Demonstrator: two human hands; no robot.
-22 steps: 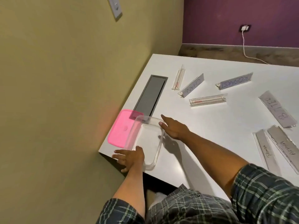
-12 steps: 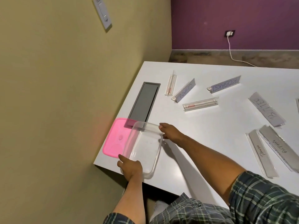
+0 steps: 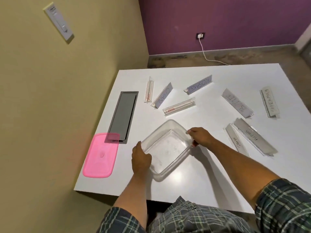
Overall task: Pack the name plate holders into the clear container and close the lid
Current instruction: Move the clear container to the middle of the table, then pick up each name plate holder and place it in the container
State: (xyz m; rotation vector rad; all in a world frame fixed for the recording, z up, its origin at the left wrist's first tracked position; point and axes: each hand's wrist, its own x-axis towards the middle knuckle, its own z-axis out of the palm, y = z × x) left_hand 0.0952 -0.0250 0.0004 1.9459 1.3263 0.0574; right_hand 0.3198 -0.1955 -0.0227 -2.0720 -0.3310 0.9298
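An empty clear container (image 3: 166, 148) sits turned at an angle on the white table (image 3: 193, 179), near its front middle. My left hand (image 3: 140, 159) grips its near left rim and my right hand (image 3: 200, 137) grips its far right rim. The pink lid (image 3: 101, 155) lies flat at the table's left front corner, apart from the container. Several name plate holders are scattered behind and to the right: CHAN (image 3: 162, 97), KOSAKSI (image 3: 198, 87), a clear one with a red label (image 3: 179, 107), BITEE (image 3: 237, 105), SUPERMAN (image 3: 269, 104), ALPHA (image 3: 254, 138).
A grey cable hatch (image 3: 123, 115) is set into the table on the left, its near end under the pink lid. A yellow wall runs close along the left edge. Another clear holder (image 3: 149, 91) lies beside the hatch, and a holder marked PANDA (image 3: 236, 142) lies next to ALPHA.
Both hands have carried the clear container to the right, off the pink lid and toward the table's middle, turning it. The lid stays at the left corner.
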